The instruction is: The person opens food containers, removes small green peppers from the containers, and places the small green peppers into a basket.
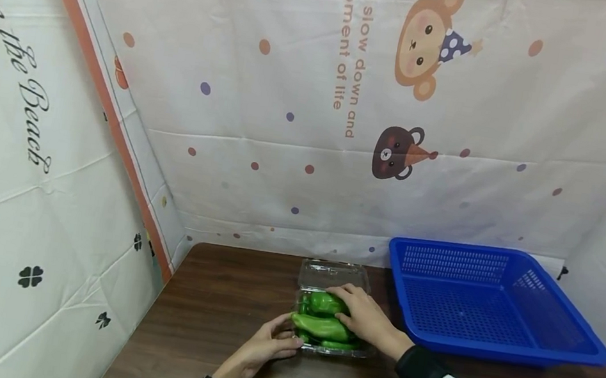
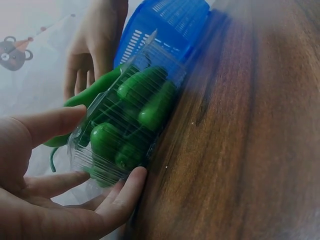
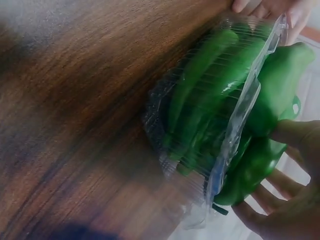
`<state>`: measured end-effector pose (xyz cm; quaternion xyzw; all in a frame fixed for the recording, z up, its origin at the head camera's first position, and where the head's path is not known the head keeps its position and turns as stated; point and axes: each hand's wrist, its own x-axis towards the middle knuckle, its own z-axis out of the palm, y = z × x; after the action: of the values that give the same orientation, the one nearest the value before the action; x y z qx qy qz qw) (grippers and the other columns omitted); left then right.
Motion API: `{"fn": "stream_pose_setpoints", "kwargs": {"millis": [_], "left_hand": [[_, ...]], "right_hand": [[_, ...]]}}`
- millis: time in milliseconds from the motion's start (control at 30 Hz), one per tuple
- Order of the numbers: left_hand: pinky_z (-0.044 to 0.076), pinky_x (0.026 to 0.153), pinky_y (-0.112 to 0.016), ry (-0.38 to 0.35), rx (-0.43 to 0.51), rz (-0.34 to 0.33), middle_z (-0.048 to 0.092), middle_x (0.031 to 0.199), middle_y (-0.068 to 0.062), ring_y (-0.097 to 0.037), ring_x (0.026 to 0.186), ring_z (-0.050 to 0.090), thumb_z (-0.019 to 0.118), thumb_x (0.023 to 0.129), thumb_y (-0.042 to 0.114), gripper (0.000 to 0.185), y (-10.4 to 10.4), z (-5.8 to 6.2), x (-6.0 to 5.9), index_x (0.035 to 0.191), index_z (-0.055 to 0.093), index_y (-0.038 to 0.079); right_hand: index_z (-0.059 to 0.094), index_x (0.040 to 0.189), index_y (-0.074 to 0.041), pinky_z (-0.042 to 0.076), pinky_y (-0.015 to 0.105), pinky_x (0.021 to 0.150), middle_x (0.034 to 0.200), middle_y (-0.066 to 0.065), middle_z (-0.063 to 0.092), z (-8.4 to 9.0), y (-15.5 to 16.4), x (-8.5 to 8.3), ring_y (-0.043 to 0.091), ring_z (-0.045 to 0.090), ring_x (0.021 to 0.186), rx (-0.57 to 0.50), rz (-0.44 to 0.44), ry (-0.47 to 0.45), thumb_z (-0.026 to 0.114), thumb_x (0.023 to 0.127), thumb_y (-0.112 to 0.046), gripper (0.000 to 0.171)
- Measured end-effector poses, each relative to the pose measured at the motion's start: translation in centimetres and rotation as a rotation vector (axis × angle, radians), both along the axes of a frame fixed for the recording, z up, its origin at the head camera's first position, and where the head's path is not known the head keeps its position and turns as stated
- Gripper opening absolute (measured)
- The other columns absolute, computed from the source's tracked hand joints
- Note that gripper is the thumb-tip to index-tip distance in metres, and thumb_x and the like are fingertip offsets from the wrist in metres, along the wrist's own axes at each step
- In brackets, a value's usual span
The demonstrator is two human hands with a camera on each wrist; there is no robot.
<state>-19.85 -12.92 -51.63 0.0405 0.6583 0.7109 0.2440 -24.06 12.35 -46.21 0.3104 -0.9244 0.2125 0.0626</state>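
Observation:
A clear plastic box (image 1: 337, 351) packed with several green peppers stands on the table in the head view, its lid (image 1: 328, 276) folded back. My left hand (image 1: 269, 346) holds the box's left end, thumb at the rim and fingertips low on the ribbed wall (image 2: 112, 175). From the right, my right hand (image 1: 368, 320) grips a green pepper (image 3: 252, 172) at the top of the pile, with thumb and fingers on either side. Another long green pepper (image 1: 321, 328) lies across the near side, rising above the rim. More peppers (image 2: 142, 85) show through the wall.
To the right of the box is a blue plastic basket (image 1: 501, 351) with slotted walls. The brown wooden table (image 1: 190, 328) meets a printed white cloth (image 1: 280, 186) at the back. More cloth (image 1: 70, 234) hangs at the left.

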Motion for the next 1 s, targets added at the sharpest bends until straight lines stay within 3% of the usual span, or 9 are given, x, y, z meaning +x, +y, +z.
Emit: {"fn": "stream_pose_setpoints", "kwargs": {"millis": [333, 467, 700, 1000], "left_hand": [[0.057, 0.103, -0.043, 0.021, 0.006, 0.009, 0.042, 0.152, -0.027, -0.023, 0.123, 0.060, 0.073, 0.096, 0.016, 0.080, 0.0, 0.0, 0.0, 0.159, 0.028, 0.000], [0.058, 0.103, -0.042, 0.033, 0.014, 0.003, 0.043, 0.152, -0.026, -0.020, 0.120, 0.062, 0.073, 0.096, 0.016, 0.080, -0.1, -0.2, 0.1, 0.159, 0.028, 0.000], [0.058, 0.102, -0.041, 0.032, 0.009, 0.004, 0.042, 0.153, -0.028, -0.022, 0.121, 0.062, 0.074, 0.095, 0.017, 0.081, 0.0, -0.4, 0.2, 0.159, 0.027, -0.001], [0.056, 0.105, -0.044, 0.019, 0.006, -0.009, 0.039, 0.155, -0.030, -0.025, 0.126, 0.061, 0.073, 0.096, 0.018, 0.083, -0.2, -0.3, 0.2, 0.161, 0.023, -0.001]], "right_hand": [[0.064, 0.133, -0.017, 0.059, 0.048, 0.083, 0.119, 0.008, 0.065, 0.1, -0.4, -0.2, 0.027, 0.062, 0.109, 0.189, -0.003, 0.263, 0.083, 0.086, -0.015, 0.051], [0.065, 0.134, -0.019, 0.060, 0.045, 0.081, 0.119, 0.007, 0.065, 0.1, -0.5, -0.2, 0.026, 0.062, 0.109, 0.221, -0.009, 0.324, 0.083, 0.085, -0.019, 0.052], [0.065, 0.133, -0.020, 0.061, 0.041, 0.075, 0.119, 0.006, 0.066, 0.9, -0.3, 0.1, 0.024, 0.064, 0.106, 0.194, -0.021, 0.426, 0.086, 0.083, -0.021, 0.055], [0.064, 0.136, -0.015, 0.061, 0.035, 0.064, 0.118, 0.011, 0.069, 4.6, 1.3, -0.5, 0.026, 0.070, 0.096, 0.062, -0.072, 0.507, 0.087, 0.080, -0.021, 0.060]]}}
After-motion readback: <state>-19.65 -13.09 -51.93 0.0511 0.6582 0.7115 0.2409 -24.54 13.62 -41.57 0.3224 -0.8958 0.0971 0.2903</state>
